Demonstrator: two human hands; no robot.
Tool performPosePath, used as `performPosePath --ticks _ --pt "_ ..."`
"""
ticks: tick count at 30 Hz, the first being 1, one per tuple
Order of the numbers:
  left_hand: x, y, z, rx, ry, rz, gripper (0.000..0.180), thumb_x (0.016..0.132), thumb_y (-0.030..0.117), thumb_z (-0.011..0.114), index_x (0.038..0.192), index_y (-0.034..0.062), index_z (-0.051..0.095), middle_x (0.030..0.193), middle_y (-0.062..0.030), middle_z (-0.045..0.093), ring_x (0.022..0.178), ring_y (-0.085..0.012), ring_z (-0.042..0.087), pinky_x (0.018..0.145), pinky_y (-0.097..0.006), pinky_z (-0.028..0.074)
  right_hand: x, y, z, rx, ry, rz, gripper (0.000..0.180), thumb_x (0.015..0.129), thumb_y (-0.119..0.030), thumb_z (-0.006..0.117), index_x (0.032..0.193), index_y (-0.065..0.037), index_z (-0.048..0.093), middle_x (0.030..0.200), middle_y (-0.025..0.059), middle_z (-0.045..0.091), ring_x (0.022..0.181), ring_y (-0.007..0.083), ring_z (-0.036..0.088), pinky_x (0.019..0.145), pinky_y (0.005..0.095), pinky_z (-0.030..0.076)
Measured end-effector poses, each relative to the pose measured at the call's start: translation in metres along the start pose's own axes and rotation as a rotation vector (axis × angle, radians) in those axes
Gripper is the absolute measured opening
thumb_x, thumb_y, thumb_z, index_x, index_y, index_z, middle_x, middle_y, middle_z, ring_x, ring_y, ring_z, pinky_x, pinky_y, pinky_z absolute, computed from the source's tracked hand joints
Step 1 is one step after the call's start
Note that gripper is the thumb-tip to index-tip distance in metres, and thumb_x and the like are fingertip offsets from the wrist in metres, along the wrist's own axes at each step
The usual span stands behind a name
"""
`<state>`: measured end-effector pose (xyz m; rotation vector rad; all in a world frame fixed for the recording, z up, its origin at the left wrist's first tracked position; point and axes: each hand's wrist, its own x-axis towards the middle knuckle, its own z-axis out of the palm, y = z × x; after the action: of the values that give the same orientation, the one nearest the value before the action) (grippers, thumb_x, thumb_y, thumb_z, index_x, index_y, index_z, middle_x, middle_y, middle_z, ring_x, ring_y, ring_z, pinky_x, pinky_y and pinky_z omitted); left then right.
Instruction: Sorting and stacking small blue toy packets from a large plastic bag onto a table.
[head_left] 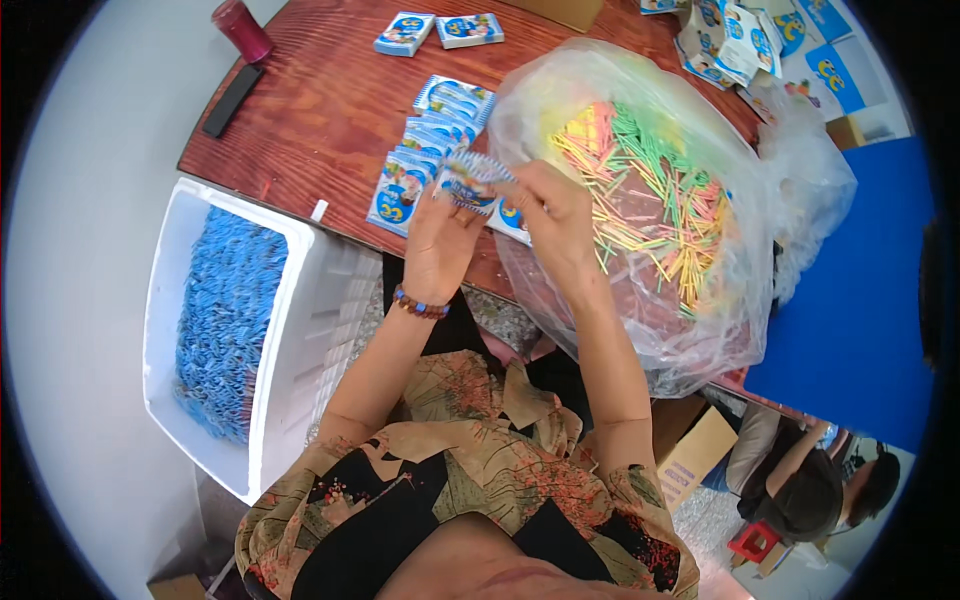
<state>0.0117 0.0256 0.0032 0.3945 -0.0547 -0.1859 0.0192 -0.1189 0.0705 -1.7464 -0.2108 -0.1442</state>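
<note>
Above the table's front edge, my left hand and my right hand come together around a small blue-and-white printed packet. The left fingers hold it from below and the left; the right fingertips pinch its right end. Motion blurs the packet a little. Under and beside my hands, more such packets lie in an overlapping row on the reddish wooden table. Right of my right hand, a large clear plastic bag lies spread open with thin pink, green and yellow sticks inside.
A white foam box full of blue packets stands at the left. Two small boxes, a black bar and a red cup are toward the back. A blue board is at the right; a person sits beyond it.
</note>
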Motion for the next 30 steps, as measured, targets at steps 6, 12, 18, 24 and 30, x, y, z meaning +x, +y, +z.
performPosePath --ticks 6,12,18,24,30 --pt "-0.052 0.054 -0.037 0.52 0.308 0.517 0.031 0.097 0.01 0.05 0.126 0.0009 0.049 0.12 -0.013 0.058 0.11 -0.0235 0.057 0.097 -0.04 0.044 0.009 0.005 0.037 -0.259 -0.145 -0.427 0.013 0.087 -0.008 0.062 0.093 0.001 0.068 0.079 0.0078 0.065 0.07 0.0149 0.061 0.062 0.0269 0.048" --pt "-0.067 0.073 -0.069 1.062 0.558 0.655 0.025 0.093 0.008 0.056 0.116 -0.0003 0.057 0.12 -0.0135 0.058 0.111 -0.0224 0.056 0.096 -0.037 0.043 0.014 0.028 0.086 0.109 -0.23 0.137 0.016 0.089 -0.013 0.062 0.089 0.001 0.069 0.073 0.0062 0.068 0.058 0.0093 0.059 0.051 0.0252 0.045" --pt "-0.043 0.058 -0.071 1.817 0.297 0.699 0.03 0.084 0.009 0.066 0.114 0.004 0.06 0.123 -0.011 0.057 0.124 -0.0282 0.046 0.104 -0.042 0.03 0.024 0.072 0.099 0.136 -0.073 0.291 0.021 0.09 -0.014 0.06 0.093 0.005 0.067 0.076 0.0086 0.068 0.06 0.0091 0.061 0.043 0.021 0.043" --pt "-0.043 0.06 -0.081 1.868 0.343 0.682 0.036 0.083 0.008 0.065 0.118 0.0038 0.058 0.127 -0.0109 0.055 0.123 -0.0294 0.044 0.105 -0.041 0.028 -0.005 0.039 0.021 -0.407 0.033 -0.018 0.019 0.085 -0.016 0.065 0.098 -0.002 0.068 0.086 0.0119 0.067 0.072 0.021 0.065 0.056 0.0319 0.049" --pt "-0.039 0.051 -0.078 1.818 0.34 0.663 0.038 0.085 0.008 0.064 0.122 0.0034 0.055 0.129 -0.0118 0.052 0.123 -0.0285 0.044 0.105 -0.041 0.029 -0.018 0.068 -0.051 -0.926 0.129 -0.168 0.023 0.074 -0.02 0.072 0.091 -0.006 0.065 0.083 0.0099 0.063 0.072 0.025 0.059 0.078 0.0385 0.042"
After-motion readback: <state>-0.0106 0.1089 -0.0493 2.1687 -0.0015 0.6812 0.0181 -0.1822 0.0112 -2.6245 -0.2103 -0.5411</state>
